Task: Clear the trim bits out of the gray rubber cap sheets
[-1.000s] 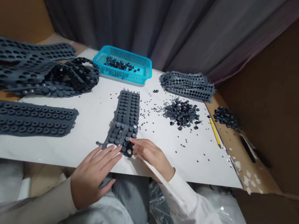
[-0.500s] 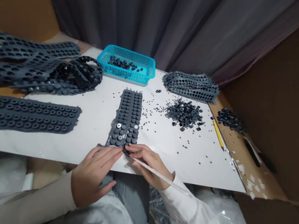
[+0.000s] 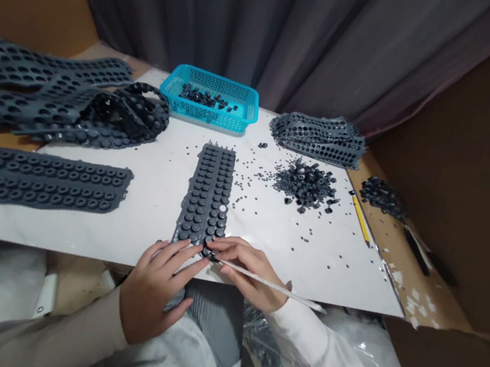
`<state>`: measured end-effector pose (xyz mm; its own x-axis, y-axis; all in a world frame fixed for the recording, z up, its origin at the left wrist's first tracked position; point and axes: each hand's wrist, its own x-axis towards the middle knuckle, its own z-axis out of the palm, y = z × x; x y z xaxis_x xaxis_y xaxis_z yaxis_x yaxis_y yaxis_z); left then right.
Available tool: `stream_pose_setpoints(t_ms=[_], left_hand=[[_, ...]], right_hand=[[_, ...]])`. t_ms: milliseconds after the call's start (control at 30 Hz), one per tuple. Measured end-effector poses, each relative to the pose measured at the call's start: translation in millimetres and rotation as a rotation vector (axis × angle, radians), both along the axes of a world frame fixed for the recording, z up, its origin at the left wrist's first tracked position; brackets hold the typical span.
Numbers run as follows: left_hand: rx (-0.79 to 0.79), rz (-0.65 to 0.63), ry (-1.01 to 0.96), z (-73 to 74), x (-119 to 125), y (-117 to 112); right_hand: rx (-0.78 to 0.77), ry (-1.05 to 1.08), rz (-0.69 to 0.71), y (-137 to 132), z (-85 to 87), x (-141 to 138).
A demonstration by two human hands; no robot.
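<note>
A dark grey rubber-like strip (image 3: 212, 186) with rows of raised round studs lies lengthwise in front of me, its near end at the table edge. My left hand (image 3: 158, 284) rests over that near end, fingers spread and lying flat. Close beside it, my right hand (image 3: 253, 273) is closed around a thin white stick (image 3: 278, 286) that slants back past the wrist. The right fingertips touch the near right corner of the strip, where a small dark piece shows between the hands; its shape is unclear. One white dot (image 3: 222, 208) sits on a right-side stud.
A blue basket (image 3: 252, 117) holds small black pieces at the back. To the right are a pile of black bits (image 3: 306, 185), a folded perforated sheet (image 3: 319, 139) and a yellow cutter (image 3: 360, 221). More studded strips (image 3: 40, 179) and holed sheets (image 3: 51, 68) lie left.
My left fingers have spread apart and shifted slightly right. The white stick's rear end has swung to show lower past my right wrist. The view has tilted slightly; bright glints on the studs have faded.
</note>
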<state>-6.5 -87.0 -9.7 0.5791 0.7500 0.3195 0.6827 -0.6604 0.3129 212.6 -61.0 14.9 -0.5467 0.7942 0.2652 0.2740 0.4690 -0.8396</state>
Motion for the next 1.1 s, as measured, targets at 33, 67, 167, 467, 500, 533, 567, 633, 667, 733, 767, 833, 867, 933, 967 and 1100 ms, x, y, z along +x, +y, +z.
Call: stream_pose_setpoints(t_ms=[33,67,167,467,500,533,567,633,667,733,767,833,867,933,967,1100], left_hand=[[0.001,0.004,-0.003,-1.2,0,0],[0.002,0.008,-0.009,-2.2,1,0],[-0.005,0.026,-0.049,-4.5,1,-2],[-0.009,0.046,-0.089,-6.6,4,-2],[-0.005,0.050,-0.101,-6.9,4,-2],[0.001,0.050,-0.112,-7.1,5,-2],[0.005,0.050,-0.121,-7.2,5,-3],[0.020,0.050,-0.140,-7.0,5,-4],[0.025,0.050,-0.147,-6.7,5,-4],[0.030,0.054,-0.159,-5.7,6,-4],[0.030,0.059,-0.165,-5.2,6,-4],[0.026,0.070,-0.175,-4.1,7,-4],[0.025,0.071,-0.176,-3.7,8,-4],[0.030,0.062,-0.168,-2.9,8,-4],[0.038,0.057,-0.162,-2.7,8,-3],[0.064,0.056,-0.149,-3.3,7,-2]], right_hand=[[0.010,-0.002,0.000,0,-0.4,0],[0.029,-0.006,0.004,0,-0.8,0],[0.092,-0.031,0.024,1,-2.2,-2],[0.427,-0.240,0.077,2,-9.9,0],[0.531,-0.298,0.097,3,-10.7,0],[0.628,-0.349,0.113,3,-11.1,0],[0.710,-0.391,0.121,4,-11.2,0],[0.820,-0.440,0.108,5,-10.5,-2],[0.856,-0.450,0.093,6,-10.3,-2],[0.901,-0.461,0.064,6,-10.8,-4],[0.915,-0.462,0.054,6,-11.7,-5],[0.924,-0.465,0.038,5,-14.6,-7],[0.921,-0.468,0.031,5,-16.1,-7],[0.899,-0.476,0.007,6,-17.8,-7],[0.880,-0.478,-0.008,7,-17.5,-6],[0.717,-0.414,-0.102,17,-9.1,2]])
